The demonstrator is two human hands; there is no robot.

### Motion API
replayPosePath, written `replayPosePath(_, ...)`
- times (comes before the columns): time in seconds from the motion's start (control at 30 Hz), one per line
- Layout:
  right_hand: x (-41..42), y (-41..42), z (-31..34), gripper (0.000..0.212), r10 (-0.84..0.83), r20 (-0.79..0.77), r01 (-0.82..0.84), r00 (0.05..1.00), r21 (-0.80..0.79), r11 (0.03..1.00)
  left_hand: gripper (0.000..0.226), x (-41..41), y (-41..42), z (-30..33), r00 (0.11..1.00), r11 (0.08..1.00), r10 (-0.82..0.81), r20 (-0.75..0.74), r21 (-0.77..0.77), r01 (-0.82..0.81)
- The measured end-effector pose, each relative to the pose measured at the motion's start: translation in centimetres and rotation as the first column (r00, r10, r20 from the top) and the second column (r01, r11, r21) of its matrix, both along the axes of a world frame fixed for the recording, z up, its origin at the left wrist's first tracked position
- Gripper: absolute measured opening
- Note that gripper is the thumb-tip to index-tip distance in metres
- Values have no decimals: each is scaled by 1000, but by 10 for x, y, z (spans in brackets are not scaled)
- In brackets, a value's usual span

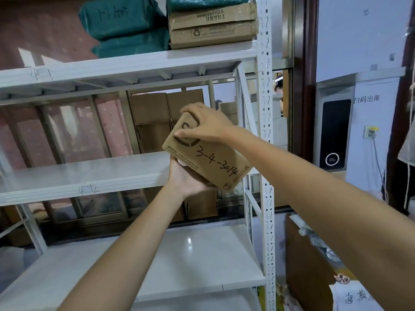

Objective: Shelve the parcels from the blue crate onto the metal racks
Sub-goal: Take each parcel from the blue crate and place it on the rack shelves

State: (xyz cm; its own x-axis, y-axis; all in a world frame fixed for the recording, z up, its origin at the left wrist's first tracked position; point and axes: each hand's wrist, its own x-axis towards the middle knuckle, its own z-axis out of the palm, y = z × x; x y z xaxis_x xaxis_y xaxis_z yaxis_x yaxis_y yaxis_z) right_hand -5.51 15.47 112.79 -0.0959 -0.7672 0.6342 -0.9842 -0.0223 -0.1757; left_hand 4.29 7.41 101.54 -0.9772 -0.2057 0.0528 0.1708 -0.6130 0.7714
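A small brown cardboard parcel [210, 159] with "3-4-3014" handwritten on it is tilted in the air at the right end of the middle shelf [85, 173] of the white metal rack. My left hand [188, 180] cups it from below. My right hand [207, 123] grips its far top corner. The parcel hangs just in front of the shelf's front edge, beside the rack's perforated upright [266, 135]. The blue crate is out of view.
On the top shelf [125, 66] lie green bagged parcels [121, 21] and a cardboard box [213, 25]. Brown cartons [152, 115] stand behind the rack. A lower shelf [179, 261] shows below. A scanner panel [334, 133] hangs on the right wall, and a person's head shows past the upright.
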Motion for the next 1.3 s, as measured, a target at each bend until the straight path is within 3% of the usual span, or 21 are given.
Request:
replayPosePath(0.07,6,2,-1,76,53,-2,-53,999,19,998,90,-1,6,-4,995,998,54,-85,23,-52)
replayPosePath(0.13,7,4,0,85,89,147,-93,985,25,995,87,-3,7,-8,989,996,72,-132,53,-66)
replayPosePath(0.27,-16,16,1,94,-71,456,131,887,-100,986,85,-4,2,-12,977,991,63,-204,129,-37)
replayPosePath(0.33,-37,30,-8,102,-113,709,219,696,-60,974,83,-6,2,-11,966,983,112,-234,169,-73)
replayPosePath(0.37,-46,40,-16,103,-158,802,209,577,42,977,82,-8,2,-11,960,978,138,-244,186,-93)
replayPosePath(0.47,-74,53,-47,108,-307,940,-17,150,313,949,86,-16,4,-11,952,969,163,-260,222,-105)
replayPosePath(0.53,-83,52,-64,91,-250,963,-242,-104,220,945,86,-24,5,-11,952,970,156,-264,223,-97)
replayPosePath(0.6,-87,47,-72,68,-185,960,-318,-212,111,941,85,-29,7,-12,954,966,167,-250,235,-108)
replayPosePath(0.73,-92,46,-70,51,-112,961,-254,-253,45,966,80,-29,-5,-9,945,917,304,-123,308,-255)
replayPosePath(0.83,-103,46,-61,56,-109,971,-192,-211,68,979,67,-15,-32,1,854,848,516,73,97,-521)
replayPosePath(0.9,-107,40,-56,62,-114,976,-138,-184,89,986,69,-2,-51,13,790,797,604,107,-62,-601)
replayPosePath(1.0,-108,21,-50,64,-132,983,-83,-126,122,989,76,8,-69,35,790,781,600,121,-301,-547)
replayPosePath(1.07,-106,4,-49,62,-139,985,-57,-97,134,989,67,4,-78,46,795,760,594,124,-412,-503)
replayPosePath(1.23,-107,-56,-58,56,-33,999,-39,-28,32,999,58,-19,-121,48,729,707,669,145,-428,-564)
replayPosePath(1.3,-106,-80,-64,45,23,998,-38,60,-21,999,60,-25,-141,41,705,698,687,176,-430,-573)
